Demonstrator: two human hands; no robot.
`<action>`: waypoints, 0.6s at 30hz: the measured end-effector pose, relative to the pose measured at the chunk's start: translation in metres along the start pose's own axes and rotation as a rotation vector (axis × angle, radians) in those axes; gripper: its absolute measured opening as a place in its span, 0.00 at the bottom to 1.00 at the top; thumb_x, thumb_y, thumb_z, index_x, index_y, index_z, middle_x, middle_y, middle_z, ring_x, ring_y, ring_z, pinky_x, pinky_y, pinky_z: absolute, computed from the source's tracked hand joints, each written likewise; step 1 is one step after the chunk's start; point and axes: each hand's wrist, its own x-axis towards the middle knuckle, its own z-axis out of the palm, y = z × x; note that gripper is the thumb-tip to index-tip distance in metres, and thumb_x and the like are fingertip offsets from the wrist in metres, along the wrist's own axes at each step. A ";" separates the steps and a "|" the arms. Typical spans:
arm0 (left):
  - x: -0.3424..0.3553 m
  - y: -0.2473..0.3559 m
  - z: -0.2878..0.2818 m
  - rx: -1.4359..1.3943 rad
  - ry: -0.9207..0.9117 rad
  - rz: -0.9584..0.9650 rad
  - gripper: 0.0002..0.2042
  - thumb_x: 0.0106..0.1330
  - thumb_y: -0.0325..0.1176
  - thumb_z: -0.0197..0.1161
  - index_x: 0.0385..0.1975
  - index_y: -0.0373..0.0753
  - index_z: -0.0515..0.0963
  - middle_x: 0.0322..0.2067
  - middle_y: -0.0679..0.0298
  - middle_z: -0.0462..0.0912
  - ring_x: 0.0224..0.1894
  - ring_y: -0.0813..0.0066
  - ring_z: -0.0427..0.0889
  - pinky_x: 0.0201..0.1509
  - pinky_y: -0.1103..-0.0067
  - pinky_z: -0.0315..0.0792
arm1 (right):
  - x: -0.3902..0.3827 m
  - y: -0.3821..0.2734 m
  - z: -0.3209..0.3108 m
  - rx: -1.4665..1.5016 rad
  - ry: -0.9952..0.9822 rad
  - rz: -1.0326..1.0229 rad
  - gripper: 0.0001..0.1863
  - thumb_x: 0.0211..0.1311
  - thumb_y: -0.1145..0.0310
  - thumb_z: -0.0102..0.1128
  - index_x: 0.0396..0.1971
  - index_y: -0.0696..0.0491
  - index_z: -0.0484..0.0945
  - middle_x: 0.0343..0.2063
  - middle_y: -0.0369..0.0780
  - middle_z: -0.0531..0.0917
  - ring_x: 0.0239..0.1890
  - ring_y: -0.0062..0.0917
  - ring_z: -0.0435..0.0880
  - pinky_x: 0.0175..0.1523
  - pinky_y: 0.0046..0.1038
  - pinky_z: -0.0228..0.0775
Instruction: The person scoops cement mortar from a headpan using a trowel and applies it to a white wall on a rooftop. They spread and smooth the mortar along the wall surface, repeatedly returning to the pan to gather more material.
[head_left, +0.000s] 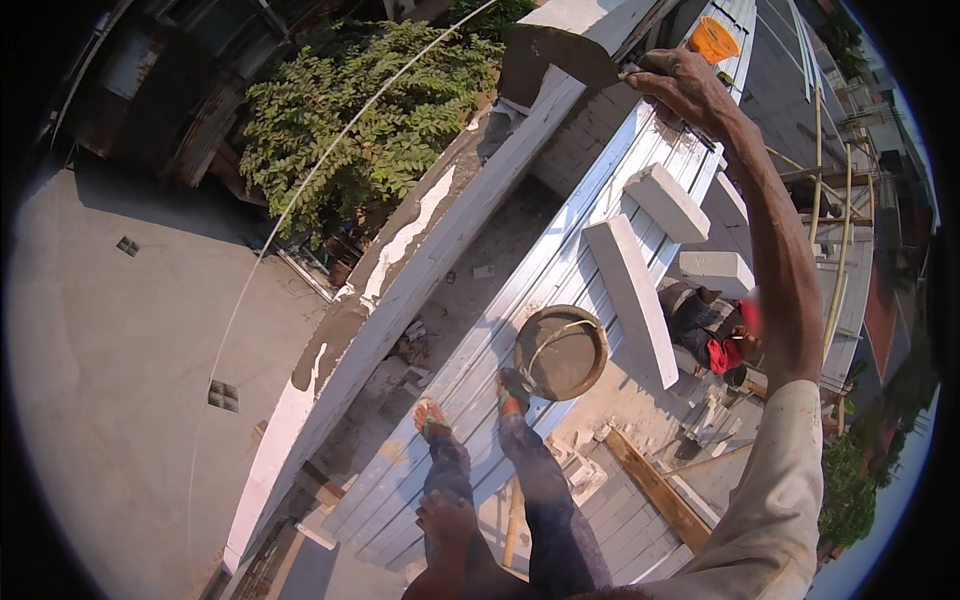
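My right arm reaches out to the far end of the wall. The fingers of my right hand are bent and closed on what looks like a trowel; its wide grey blade is against the wall top and its handle is mostly hidden. Wet grey mortar and white patches coat the top of the pale block wall. My left hand rests on my left thigh, fingers laid out and holding nothing. Beside my right foot stands a round bucket of grey mortar, with a thin handle across it.
My feet are on ribbed metal planks. Several pale blocks lie across them, and an orange container sits farther along. A person in dark and red clothing is lower down on the right. A thin cable crosses beyond the wall, near a leafy tree.
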 end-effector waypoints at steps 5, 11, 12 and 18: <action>0.001 -0.002 0.002 0.008 0.010 0.004 0.31 0.61 0.50 0.67 0.61 0.36 0.75 0.56 0.49 0.76 0.59 0.48 0.78 0.61 0.55 0.73 | -0.024 0.010 0.019 0.071 0.174 -0.127 0.18 0.77 0.52 0.61 0.49 0.51 0.87 0.34 0.40 0.88 0.34 0.24 0.87 0.45 0.31 0.83; 0.008 -0.002 -0.005 0.086 0.026 0.071 0.31 0.61 0.49 0.67 0.60 0.35 0.75 0.55 0.49 0.77 0.56 0.47 0.80 0.60 0.55 0.73 | 0.027 -0.002 0.091 -0.034 0.046 -0.097 0.15 0.75 0.61 0.63 0.45 0.60 0.86 0.34 0.48 0.89 0.32 0.36 0.87 0.41 0.38 0.81; 0.013 -0.001 -0.002 0.100 0.049 0.096 0.31 0.61 0.49 0.67 0.60 0.35 0.75 0.54 0.49 0.77 0.56 0.47 0.80 0.60 0.54 0.73 | 0.039 -0.002 0.098 -0.130 0.020 -0.065 0.15 0.75 0.61 0.63 0.45 0.60 0.86 0.33 0.49 0.89 0.31 0.37 0.87 0.40 0.38 0.81; 0.011 0.004 -0.009 0.082 -0.020 0.076 0.31 0.61 0.49 0.68 0.59 0.33 0.76 0.55 0.49 0.76 0.57 0.47 0.79 0.61 0.54 0.74 | -0.029 0.067 0.093 -0.032 0.088 0.070 0.16 0.74 0.58 0.65 0.42 0.58 0.85 0.35 0.49 0.88 0.35 0.39 0.87 0.41 0.39 0.79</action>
